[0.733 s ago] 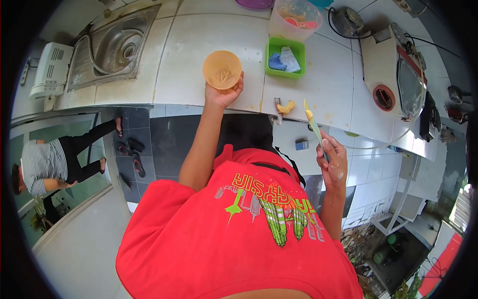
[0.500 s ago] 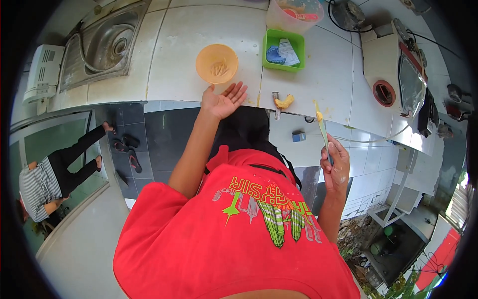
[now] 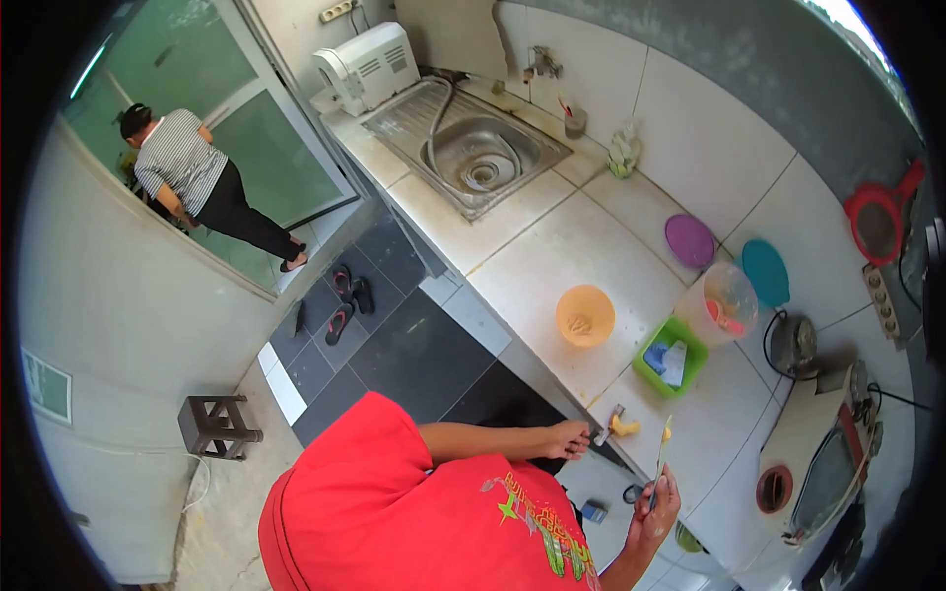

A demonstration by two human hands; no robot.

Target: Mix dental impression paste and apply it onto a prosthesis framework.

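My right hand [image 3: 655,507] grips a long, thin, pale knife-like tool [image 3: 663,452], held upright with yellow dough [image 3: 667,431] on its tip. White smears mark the fingers. My left hand [image 3: 569,440] hangs by the counter's front edge, fingers curled in, and nothing shows in it. Just past it, at the edge, lies a short shiny tube [image 3: 605,433] with a lump of yellow dough [image 3: 624,426] against it. Farther back stand an orange bowl [image 3: 585,316] with a few pale strips inside and a green square tub [image 3: 644,366] holding a blue item and a white packet.
Behind the tub stand a clear bucket [image 3: 717,303] with a red item, a purple lid [image 3: 690,241] and a teal lid [image 3: 765,273]. A sink [image 3: 483,167] lies far left; a cream machine [image 3: 788,483] stands right. Another person [image 3: 187,172] is by the glass door.
My view has swung left and up, bringing in the sink, wall and doorway. My left hand has drawn away from the orange bowl and curled its fingers. The right hand keeps the tool.
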